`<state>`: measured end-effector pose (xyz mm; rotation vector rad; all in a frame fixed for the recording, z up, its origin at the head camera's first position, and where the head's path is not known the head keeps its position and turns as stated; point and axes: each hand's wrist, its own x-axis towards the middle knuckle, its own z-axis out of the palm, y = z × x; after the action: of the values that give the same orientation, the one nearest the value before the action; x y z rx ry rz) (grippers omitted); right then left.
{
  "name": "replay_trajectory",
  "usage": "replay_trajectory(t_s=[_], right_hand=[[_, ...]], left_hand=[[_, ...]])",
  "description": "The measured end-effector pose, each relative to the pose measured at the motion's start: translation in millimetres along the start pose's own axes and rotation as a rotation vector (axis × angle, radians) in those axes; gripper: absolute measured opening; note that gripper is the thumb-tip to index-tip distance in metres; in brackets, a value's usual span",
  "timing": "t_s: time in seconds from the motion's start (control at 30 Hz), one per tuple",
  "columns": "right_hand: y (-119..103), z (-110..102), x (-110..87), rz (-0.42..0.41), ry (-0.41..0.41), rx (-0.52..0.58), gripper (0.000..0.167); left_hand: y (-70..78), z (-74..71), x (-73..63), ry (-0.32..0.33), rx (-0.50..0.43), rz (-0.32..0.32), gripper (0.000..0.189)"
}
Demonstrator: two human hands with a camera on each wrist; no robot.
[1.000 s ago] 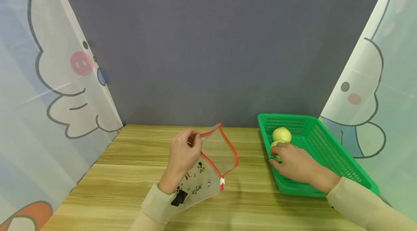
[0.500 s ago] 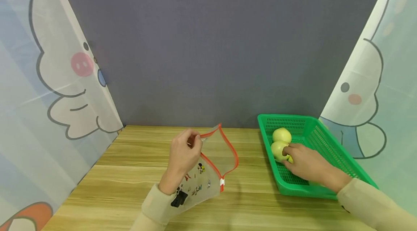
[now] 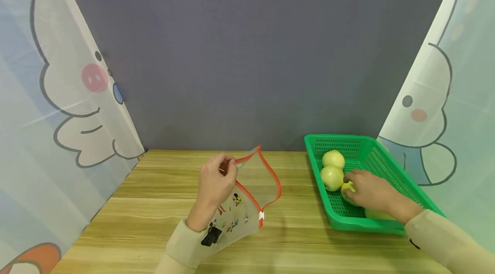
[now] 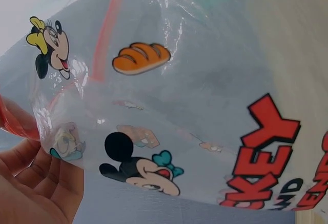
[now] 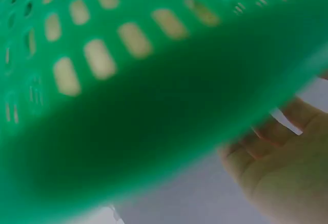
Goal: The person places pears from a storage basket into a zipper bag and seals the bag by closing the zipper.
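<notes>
My left hand [image 3: 216,179] pinches the red-edged mouth of a clear zip bag [image 3: 247,216], whose opening gapes toward the right. Cartoon mouse prints and a bread picture cover the bag [image 4: 205,96] in the left wrist view. Inside the green basket [image 3: 410,179], my right hand [image 3: 373,192] has its fingers curled over a yellow-green apple [image 3: 347,192], which it partly covers. Two more apples, a near one [image 3: 331,178] and a far one [image 3: 333,159], lie along the basket's left wall. The right wrist view shows mostly the blurred basket rim, hiding that hand's fingertips.
Another pale green fruit [image 3: 378,214] shows partly under my right wrist, near the basket's front wall. Bag and basket rest on a wooden table [image 3: 154,205]. A grey backdrop [image 3: 247,59] stands behind, with printed curtains [image 3: 437,93] at both sides.
My right hand has shifted right within the basket, off the near left apple and onto the one beside it. The left hand and bag stay practically still.
</notes>
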<state>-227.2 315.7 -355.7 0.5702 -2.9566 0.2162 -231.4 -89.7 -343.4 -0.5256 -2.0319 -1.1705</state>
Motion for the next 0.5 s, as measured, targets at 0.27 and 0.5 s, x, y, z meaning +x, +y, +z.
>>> replay_trajectory(t_s=[0.27, 0.5], right_hand=[[10, 6, -2.5, 0.038, -0.036, -0.015, 0.028], [17, 11, -2.8, 0.066, -0.065, -0.022, 0.039]], left_hand=[[-0.6, 0.0, -0.3, 0.003, -0.006, 0.011, 0.01], [-1.4, 0.4, -0.5, 0.005, -0.008, 0.012, 0.01]])
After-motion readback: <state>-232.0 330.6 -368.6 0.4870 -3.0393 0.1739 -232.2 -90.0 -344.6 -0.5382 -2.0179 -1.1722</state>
